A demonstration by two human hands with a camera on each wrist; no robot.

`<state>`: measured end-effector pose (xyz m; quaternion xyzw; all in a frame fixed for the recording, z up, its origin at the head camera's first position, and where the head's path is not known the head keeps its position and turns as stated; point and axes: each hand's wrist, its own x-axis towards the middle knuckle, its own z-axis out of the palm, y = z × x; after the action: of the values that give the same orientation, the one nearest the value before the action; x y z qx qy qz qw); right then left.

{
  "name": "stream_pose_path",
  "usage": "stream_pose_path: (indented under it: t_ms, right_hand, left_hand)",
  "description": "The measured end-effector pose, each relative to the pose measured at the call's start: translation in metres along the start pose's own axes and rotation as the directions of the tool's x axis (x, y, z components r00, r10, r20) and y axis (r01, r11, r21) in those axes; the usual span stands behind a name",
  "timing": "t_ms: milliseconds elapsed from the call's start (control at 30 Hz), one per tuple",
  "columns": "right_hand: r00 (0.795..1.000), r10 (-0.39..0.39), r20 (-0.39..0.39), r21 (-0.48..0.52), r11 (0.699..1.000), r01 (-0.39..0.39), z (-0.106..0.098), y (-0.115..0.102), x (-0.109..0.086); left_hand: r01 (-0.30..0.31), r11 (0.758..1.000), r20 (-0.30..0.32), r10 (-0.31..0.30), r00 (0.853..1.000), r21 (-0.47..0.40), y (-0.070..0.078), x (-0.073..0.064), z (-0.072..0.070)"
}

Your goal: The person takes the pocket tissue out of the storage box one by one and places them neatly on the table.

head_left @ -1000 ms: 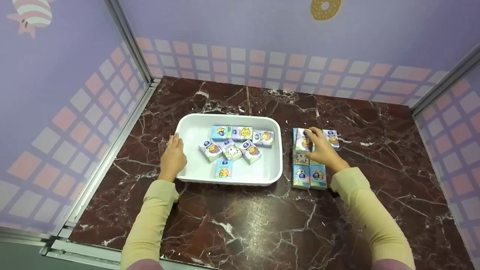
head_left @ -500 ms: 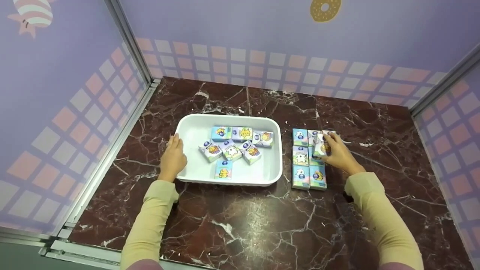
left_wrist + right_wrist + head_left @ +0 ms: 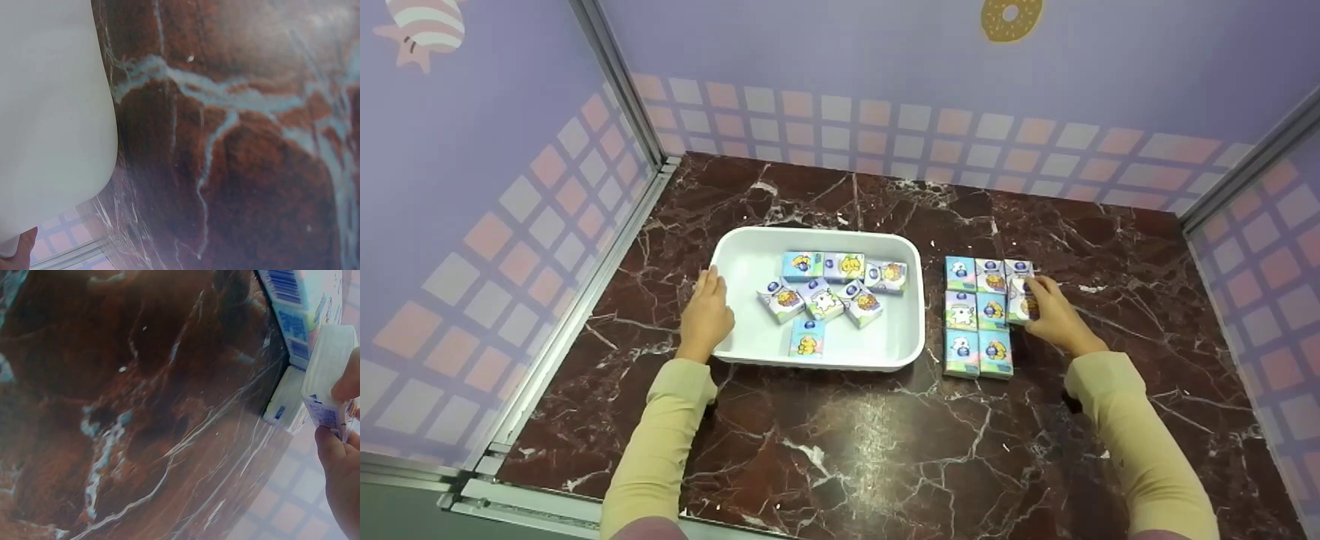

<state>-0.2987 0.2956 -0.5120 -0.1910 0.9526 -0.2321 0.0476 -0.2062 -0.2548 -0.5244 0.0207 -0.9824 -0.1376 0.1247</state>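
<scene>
My right hand [image 3: 1057, 315] pinches a white-and-purple tissue pack [image 3: 1020, 304] between thumb and fingers, low at the right side of a block of tissue packs [image 3: 961, 310]. In the right wrist view, the held tissue pack [image 3: 333, 363] shows its plain white side, with another pack [image 3: 288, 399] just behind it. The white basin [image 3: 817, 365] stands left of the block. My left hand [image 3: 707, 315] rests against the basin's left rim, fingers extended. Inside the basin lie several more tissue packs [image 3: 823, 298], some in a back row, others askew.
Everything stands on a dark red marbled table [image 3: 870, 450]. Purple printed panels [image 3: 885, 45] rise at the back and both sides, with a metal frame post [image 3: 622, 82] at the back left corner. White specks dot the tabletop.
My right hand has carried the tissue pack from the block's back left over to its right column, lowering it in front of the back pack. The left hand and basin have stayed put.
</scene>
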Motion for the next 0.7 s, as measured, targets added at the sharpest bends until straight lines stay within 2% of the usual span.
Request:
stream_pose_path:
  t_ms: [267,467,700]
  right_hand:
    - [0.999,-0.001,0.049,-0.042,0.999,0.003,0.002,0.008,-0.004]
    - [0.997,0.003,0.083,-0.053,0.999,0.002,0.007,0.010,-0.006]
    - [0.996,0.005,0.091,-0.058,0.998,0.000,0.013,0.013,-0.007]
  left_hand:
    - [0.017,1.000,0.014,-0.017,1.000,0.002,0.001,0.001,0.000]
    - [0.009,1.000,0.010,-0.009,1.000,-0.001,0.000,0.000,0.000]
    - [0.001,1.000,-0.002,-0.001,1.000,0.009,-0.002,0.000,0.002]
